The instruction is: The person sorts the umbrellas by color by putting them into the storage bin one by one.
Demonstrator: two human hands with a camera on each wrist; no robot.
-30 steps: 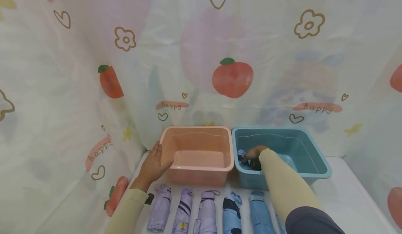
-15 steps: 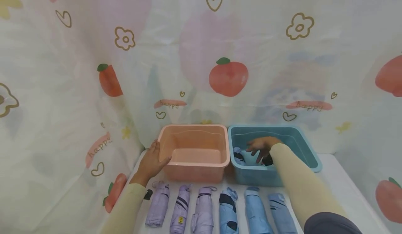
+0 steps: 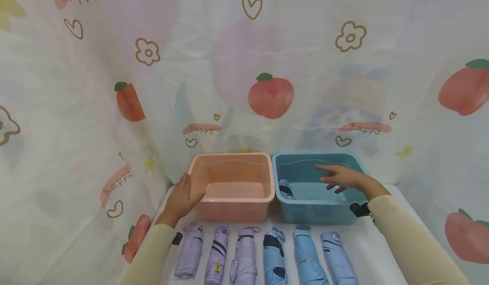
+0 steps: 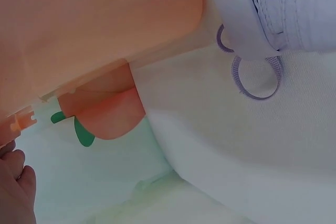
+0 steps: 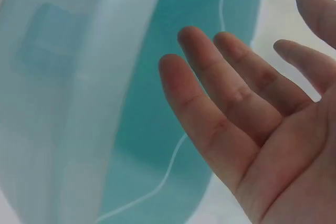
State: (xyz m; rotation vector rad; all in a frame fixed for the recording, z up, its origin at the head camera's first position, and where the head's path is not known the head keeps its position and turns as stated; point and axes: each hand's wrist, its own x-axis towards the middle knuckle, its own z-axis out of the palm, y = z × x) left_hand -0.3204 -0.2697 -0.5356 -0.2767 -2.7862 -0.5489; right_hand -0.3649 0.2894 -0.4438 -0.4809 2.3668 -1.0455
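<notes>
My left hand [image 3: 177, 203] holds the left side of a pink plastic basin [image 3: 234, 210], its thumb over the front left corner. In the left wrist view, the fingertips [image 4: 16, 162] meet the basin's rim. My right hand [image 3: 345, 179] is above the right part of a blue basin [image 3: 313, 213], fingers spread and holding nothing. A folded blue umbrella with black patches [image 3: 284, 189] lies at the left inside the blue basin, mostly hidden by the front wall. The pink basin has nothing visible inside.
In front of the basins lies a row of folded umbrellas on the white table [image 3: 378, 251]: purple ones [image 3: 189, 251] on the left, blue ones [image 3: 310, 255] on the right. A patterned curtain [image 3: 214, 85] hangs behind and at the sides.
The right hand has let go of the blue umbrella in the blue basin, risen and moved right, its fingers spreading. The left hand has stayed on the pink basin. The view has shifted slightly.
</notes>
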